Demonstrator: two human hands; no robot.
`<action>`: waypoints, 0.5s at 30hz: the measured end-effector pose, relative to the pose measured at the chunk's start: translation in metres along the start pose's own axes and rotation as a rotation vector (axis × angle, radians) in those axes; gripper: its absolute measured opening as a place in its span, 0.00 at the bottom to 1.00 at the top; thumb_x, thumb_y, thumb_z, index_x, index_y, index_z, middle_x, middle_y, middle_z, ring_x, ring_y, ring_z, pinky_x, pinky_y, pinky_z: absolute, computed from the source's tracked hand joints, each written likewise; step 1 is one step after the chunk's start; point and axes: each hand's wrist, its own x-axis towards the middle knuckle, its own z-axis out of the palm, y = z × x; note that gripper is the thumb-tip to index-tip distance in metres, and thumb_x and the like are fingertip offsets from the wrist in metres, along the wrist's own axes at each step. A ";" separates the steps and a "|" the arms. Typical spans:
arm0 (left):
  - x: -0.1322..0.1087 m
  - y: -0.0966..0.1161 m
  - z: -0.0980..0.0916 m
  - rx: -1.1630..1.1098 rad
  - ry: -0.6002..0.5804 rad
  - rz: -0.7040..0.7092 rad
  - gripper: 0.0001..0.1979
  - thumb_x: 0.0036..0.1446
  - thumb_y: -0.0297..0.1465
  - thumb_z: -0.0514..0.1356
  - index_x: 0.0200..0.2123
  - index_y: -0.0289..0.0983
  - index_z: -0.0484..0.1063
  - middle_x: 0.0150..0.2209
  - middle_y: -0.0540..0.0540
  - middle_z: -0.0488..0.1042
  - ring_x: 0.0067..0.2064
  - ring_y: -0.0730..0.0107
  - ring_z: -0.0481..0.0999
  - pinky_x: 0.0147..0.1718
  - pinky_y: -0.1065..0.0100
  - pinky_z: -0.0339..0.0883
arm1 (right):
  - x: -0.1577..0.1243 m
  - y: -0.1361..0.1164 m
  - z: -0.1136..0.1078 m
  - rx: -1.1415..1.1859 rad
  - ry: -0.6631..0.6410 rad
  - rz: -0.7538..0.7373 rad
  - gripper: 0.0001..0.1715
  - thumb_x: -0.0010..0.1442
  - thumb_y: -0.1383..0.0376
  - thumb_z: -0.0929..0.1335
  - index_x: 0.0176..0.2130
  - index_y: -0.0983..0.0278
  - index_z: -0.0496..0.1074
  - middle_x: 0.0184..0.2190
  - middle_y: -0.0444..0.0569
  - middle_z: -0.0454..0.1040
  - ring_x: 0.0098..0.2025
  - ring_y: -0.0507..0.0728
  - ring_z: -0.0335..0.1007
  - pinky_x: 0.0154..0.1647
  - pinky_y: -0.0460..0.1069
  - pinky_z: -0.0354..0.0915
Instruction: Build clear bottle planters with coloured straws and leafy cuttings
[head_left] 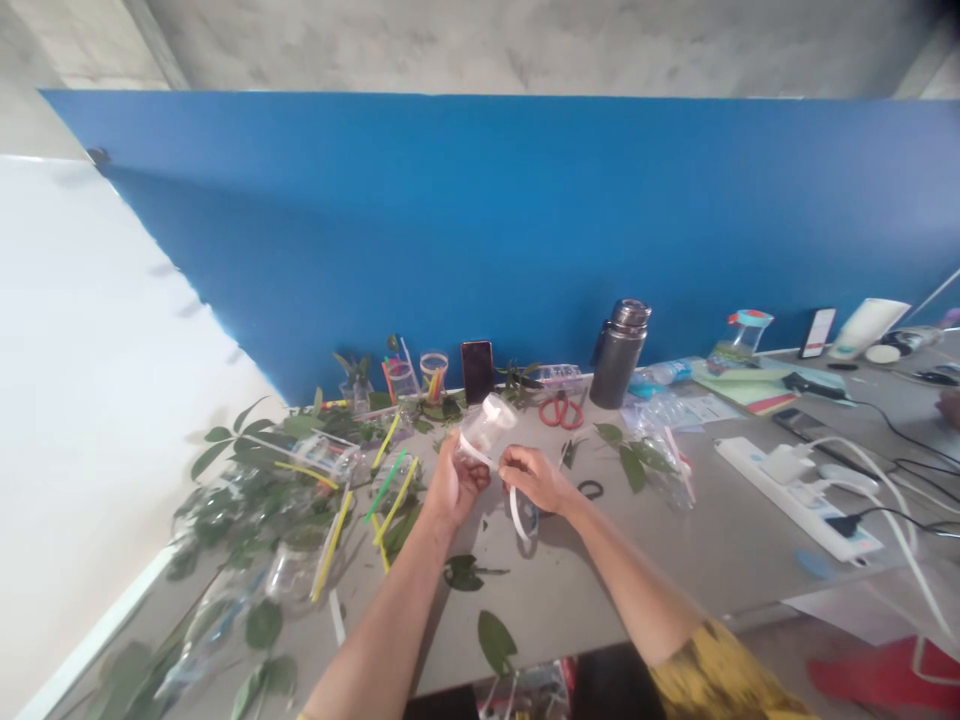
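My left hand [454, 485] is closed round a small clear plastic cup [487, 425], held tilted above the grey table [675, 560]. My right hand [534, 478] pinches a white strip of tape [516, 508] that runs from the cup's side and hangs down in a loop. The two hands are close together over the middle of the table. Red-handled scissors [561, 410] lie just beyond them.
Leafy twigs [247, 470], coloured straws [390, 490] and clear jars lie left. A dark flask [619, 352], a phone [477, 371], papers and a spray bottle [739, 338] stand along the blue wall. A white power strip [799, 495] with cables lies right.
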 end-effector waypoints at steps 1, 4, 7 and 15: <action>0.000 0.000 0.001 -0.015 -0.021 -0.037 0.23 0.60 0.50 0.63 0.30 0.34 0.72 0.20 0.49 0.72 0.18 0.76 0.68 0.21 0.74 0.63 | 0.000 0.000 0.000 -0.009 0.010 -0.003 0.08 0.59 0.60 0.66 0.31 0.61 0.70 0.25 0.42 0.74 0.28 0.53 0.69 0.31 0.46 0.61; -0.001 -0.001 0.001 -0.040 -0.062 -0.108 0.24 0.64 0.50 0.57 0.31 0.34 0.73 0.20 0.47 0.72 0.18 0.75 0.67 0.19 0.75 0.61 | 0.000 -0.001 0.001 -0.005 0.051 0.000 0.08 0.59 0.58 0.67 0.35 0.61 0.70 0.23 0.39 0.69 0.26 0.52 0.64 0.29 0.46 0.59; 0.000 -0.002 -0.001 -0.021 -0.072 -0.151 0.25 0.65 0.51 0.55 0.31 0.35 0.73 0.18 0.48 0.70 0.16 0.75 0.64 0.17 0.75 0.57 | 0.000 -0.001 0.000 0.021 0.066 0.019 0.15 0.58 0.58 0.68 0.44 0.61 0.69 0.20 0.34 0.61 0.22 0.51 0.57 0.25 0.46 0.54; 0.008 -0.005 -0.011 0.079 -0.164 -0.297 0.29 0.64 0.56 0.51 0.30 0.36 0.72 0.14 0.50 0.65 0.12 0.78 0.56 0.13 0.77 0.46 | -0.001 -0.001 -0.001 -0.058 0.071 -0.016 0.32 0.59 0.56 0.70 0.60 0.65 0.71 0.21 0.34 0.63 0.24 0.50 0.58 0.27 0.45 0.55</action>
